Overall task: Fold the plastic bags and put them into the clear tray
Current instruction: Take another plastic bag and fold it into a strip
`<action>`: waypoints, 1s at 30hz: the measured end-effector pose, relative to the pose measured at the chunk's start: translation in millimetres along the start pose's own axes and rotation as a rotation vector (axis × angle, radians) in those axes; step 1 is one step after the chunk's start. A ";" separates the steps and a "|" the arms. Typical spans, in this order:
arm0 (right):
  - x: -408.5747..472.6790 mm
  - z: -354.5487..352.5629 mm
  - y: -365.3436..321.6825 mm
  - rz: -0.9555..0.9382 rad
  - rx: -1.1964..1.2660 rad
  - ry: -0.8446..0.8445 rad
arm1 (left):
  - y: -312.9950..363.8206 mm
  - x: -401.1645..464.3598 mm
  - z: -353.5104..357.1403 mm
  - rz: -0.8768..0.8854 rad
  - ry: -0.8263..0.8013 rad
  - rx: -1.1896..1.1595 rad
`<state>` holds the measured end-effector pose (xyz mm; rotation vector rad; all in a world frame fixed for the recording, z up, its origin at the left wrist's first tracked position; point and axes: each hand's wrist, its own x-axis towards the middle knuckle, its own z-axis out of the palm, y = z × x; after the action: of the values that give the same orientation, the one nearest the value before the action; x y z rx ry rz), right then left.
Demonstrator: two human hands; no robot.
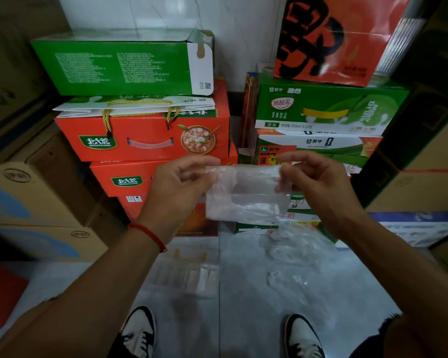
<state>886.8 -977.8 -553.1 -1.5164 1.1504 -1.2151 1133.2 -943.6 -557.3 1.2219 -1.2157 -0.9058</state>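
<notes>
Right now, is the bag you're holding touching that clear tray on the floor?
Apart. The head view shows the plastic bag held up, with the clear tray on the floor below.

The plastic bag [246, 195] hangs between 2 hands, above the floor [243, 319]. On the floor, the clear tray [184, 275] lies left of loose bags [295, 254]; stacked boxes [145, 135] stand behind.

Storeroom or shop stockroom. Beyond fingertips [212, 161]: stacked orange cardboard gift cartons with clear carry handles [145, 135], green printed carton [122, 65] on top. Right of them, green-and-white milk drink cases [329, 107], labelled 250mL x 20. Plain brown shipping cartons [34, 197] left of fingers. Pale tiled floor [243, 319] below.
</notes>
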 end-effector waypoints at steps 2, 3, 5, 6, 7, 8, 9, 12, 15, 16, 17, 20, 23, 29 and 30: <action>0.2 -2.2 -1.4 -0.005 0.037 -0.008 | -1.9 0.4 -0.4 0.023 0.013 0.010; 0.3 -3.0 -1.5 -0.008 0.044 -0.006 | -3.2 0.9 -0.3 0.027 0.022 0.012; 1.1 -4.1 -0.5 -0.019 0.034 0.000 | -4.0 1.1 0.0 0.029 0.040 0.010; 1.5 -4.6 -0.2 -0.026 0.016 -0.007 | -3.5 1.1 -0.2 0.034 0.044 0.013; 1.7 -5.4 0.1 -0.033 -0.015 -0.024 | -3.4 1.4 -0.8 0.045 0.042 0.028; 1.7 -6.2 -0.1 -0.040 -0.055 -0.045 | -3.0 1.8 -1.8 0.064 0.032 0.060; 2.0 -6.9 0.3 -0.045 -0.098 -0.063 | -2.9 2.4 -2.8 0.089 0.023 0.109; 2.8 -7.7 1.2 -0.062 -0.208 -0.065 | -3.7 3.1 -4.6 0.137 0.022 0.245; 4.3 -6.5 2.8 -0.089 -0.314 -0.034 | -4.0 2.7 -3.4 0.169 0.048 0.322; 4.7 -6.0 2.8 -0.104 -0.355 -0.031 | -3.9 2.3 -2.7 0.181 0.055 0.340; 5.1 -5.4 3.1 -0.121 -0.387 -0.032 | -4.2 2.2 -2.4 0.193 0.063 0.354; 5.8 -4.7 4.1 -0.168 -0.443 -0.030 | -5.4 2.2 -2.3 0.205 0.072 0.392; 7.0 -5.8 4.4 -0.186 -0.430 -0.065 | -6.7 4.3 -4.9 0.202 0.061 0.469; 9.0 -8.5 6.3 -0.159 -0.384 -0.135 | -7.4 9.0 -7.9 0.106 -0.070 0.446; 8.5 -8.7 6.2 -0.139 -0.340 -0.136 | -7.1 9.5 -8.3 0.079 -0.078 0.430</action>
<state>878.1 -988.1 -556.1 -1.9298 1.2209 -1.0228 1143.7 -952.4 -562.0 1.4721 -1.5641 -0.6565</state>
